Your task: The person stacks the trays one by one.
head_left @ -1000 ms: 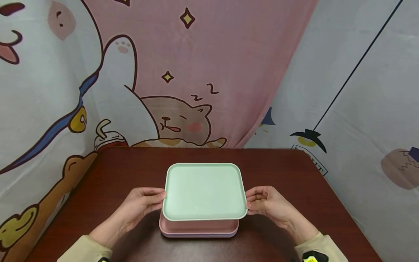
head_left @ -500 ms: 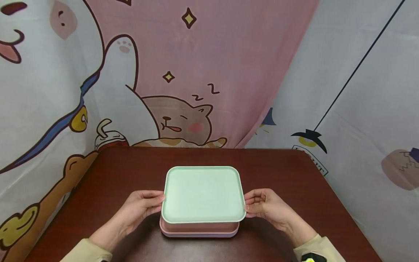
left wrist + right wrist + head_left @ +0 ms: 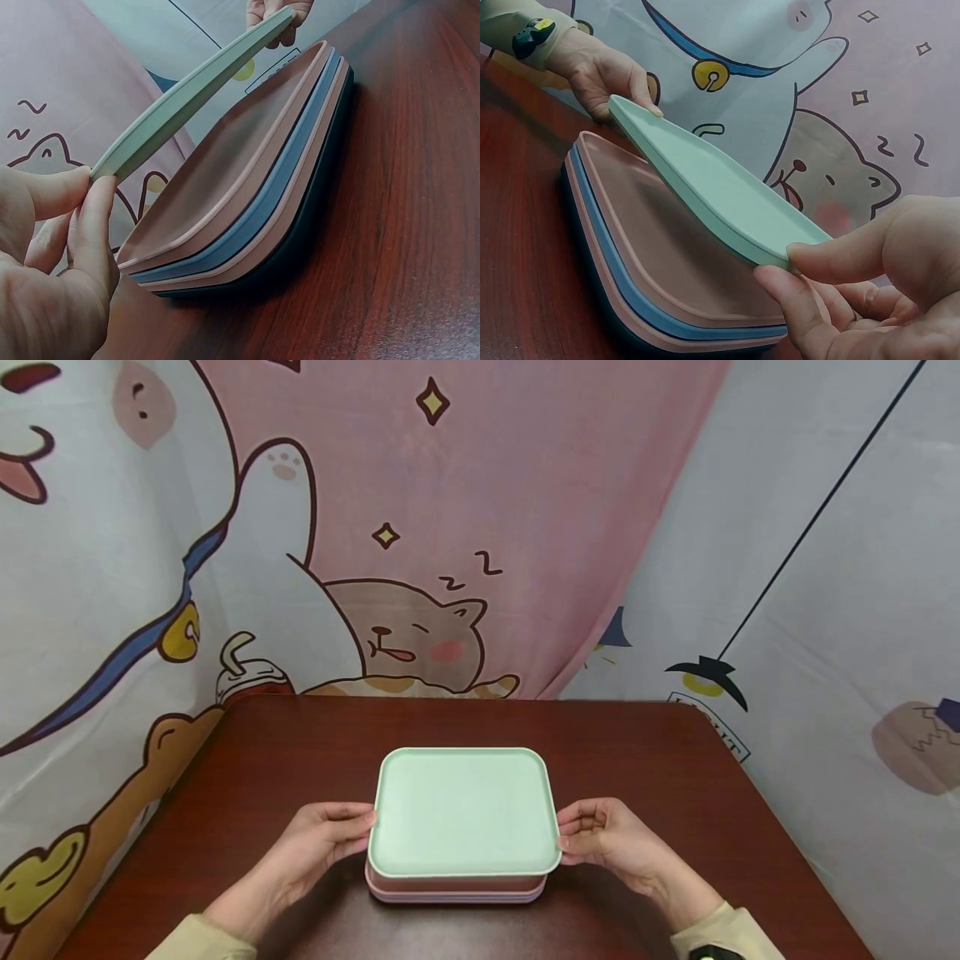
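A pale green rectangular tray [image 3: 465, 814] is held by its two short sides above a stack of trays. My left hand [image 3: 318, 843] pinches its left edge between thumb and fingers, and my right hand [image 3: 611, 843] pinches its right edge. In the left wrist view, a gap shows between the green tray [image 3: 187, 105] and the stack. The stack's top is a pink tray [image 3: 697, 247]; under it lie a blue tray [image 3: 607, 217], another pink tray [image 3: 262, 240] and a dark layer at the bottom.
The stack stands on a dark reddish-brown wooden table [image 3: 615, 735]. Behind the table hangs a cloth [image 3: 487, 460] printed with cartoon animals, pink in the middle and whitish at the sides.
The green tray has come down and slightly toward me, over the stack, with both hands still gripping it. Less of the pink tray shows below its front edge.
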`<state>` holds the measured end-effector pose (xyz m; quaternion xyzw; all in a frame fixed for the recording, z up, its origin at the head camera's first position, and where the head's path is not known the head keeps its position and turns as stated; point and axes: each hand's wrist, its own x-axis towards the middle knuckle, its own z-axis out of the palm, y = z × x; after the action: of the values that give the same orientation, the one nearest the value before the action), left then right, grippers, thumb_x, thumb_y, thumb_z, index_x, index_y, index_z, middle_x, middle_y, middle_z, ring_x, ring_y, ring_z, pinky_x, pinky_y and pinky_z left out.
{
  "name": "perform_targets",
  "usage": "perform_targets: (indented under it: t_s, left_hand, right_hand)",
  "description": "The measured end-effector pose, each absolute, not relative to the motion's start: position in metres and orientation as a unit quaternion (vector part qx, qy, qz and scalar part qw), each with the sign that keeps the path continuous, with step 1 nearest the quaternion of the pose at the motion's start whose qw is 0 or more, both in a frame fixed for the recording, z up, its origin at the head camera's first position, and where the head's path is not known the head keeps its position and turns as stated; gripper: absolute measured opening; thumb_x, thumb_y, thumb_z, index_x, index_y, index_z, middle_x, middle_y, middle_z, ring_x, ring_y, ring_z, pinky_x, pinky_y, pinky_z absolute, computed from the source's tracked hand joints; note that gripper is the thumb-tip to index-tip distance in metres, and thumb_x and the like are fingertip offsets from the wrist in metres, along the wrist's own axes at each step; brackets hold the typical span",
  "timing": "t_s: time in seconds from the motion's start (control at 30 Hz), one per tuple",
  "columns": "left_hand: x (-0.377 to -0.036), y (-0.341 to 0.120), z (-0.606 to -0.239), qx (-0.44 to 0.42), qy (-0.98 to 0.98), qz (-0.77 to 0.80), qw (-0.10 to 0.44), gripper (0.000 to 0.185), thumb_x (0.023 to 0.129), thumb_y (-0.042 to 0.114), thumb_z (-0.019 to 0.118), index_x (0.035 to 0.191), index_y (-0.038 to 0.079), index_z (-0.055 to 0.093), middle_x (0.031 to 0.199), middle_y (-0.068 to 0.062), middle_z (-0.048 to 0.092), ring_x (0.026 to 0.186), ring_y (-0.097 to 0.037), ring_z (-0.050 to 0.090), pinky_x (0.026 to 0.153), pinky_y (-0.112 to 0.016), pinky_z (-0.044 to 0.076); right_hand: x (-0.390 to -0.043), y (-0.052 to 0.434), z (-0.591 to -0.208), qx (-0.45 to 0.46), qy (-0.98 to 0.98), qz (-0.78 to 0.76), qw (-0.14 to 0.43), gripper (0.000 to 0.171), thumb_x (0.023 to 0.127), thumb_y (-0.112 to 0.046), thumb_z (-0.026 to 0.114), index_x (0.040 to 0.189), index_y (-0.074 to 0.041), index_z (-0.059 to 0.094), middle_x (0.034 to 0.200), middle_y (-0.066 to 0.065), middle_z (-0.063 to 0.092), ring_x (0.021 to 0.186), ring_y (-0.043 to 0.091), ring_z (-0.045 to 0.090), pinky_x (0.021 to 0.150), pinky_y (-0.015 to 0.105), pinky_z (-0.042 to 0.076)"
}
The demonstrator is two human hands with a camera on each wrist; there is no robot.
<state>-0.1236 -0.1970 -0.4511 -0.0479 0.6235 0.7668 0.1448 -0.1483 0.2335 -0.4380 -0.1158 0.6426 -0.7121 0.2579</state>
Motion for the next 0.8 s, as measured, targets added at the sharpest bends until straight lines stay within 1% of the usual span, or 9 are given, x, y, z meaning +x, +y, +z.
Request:
perform_targets:
  t_s: [0.37,0.63,0.8]
  left_hand:
    - [-0.121,-0.200,-0.457,-0.052,0.618,0.771,0.145,0.024,0.098,0.001,0.073,0.119,-0.011,0.071,0.102,-0.009,0.075,0.092,-0.013,0.073,0.085,-0.028,0.063]
    - [-0.120,-0.200,-0.460,-0.046,0.618,0.771,0.147,0.028,0.099,0.002,0.073,0.122,-0.013,0.068,0.104,-0.010,0.074,0.094,-0.014,0.072,0.086,-0.028,0.063]
    - [-0.120,-0.201,-0.464,-0.044,0.615,0.773,0.150,0.028,0.099,0.002,0.073,0.121,-0.013,0.069,0.104,-0.010,0.074,0.095,-0.015,0.072,0.086,-0.029,0.063]
  right_hand:
    - [-0.146,0.231,-0.442,-0.116,0.650,-0.703,0.264,0.032,0.092,0.006,0.074,0.118,0.018,0.059,0.101,0.015,0.069,0.089,0.021,0.072,0.082,0.038,0.065]
    - [-0.145,0.230,-0.443,-0.115,0.648,-0.705,0.265,0.032,0.092,0.007,0.074,0.117,0.019,0.059,0.101,0.015,0.069,0.089,0.021,0.072,0.082,0.038,0.065]
    - [-0.145,0.229,-0.445,-0.113,0.648,-0.704,0.268,0.031,0.091,0.007,0.074,0.117,0.018,0.059,0.100,0.015,0.070,0.089,0.021,0.072,0.082,0.037,0.065]
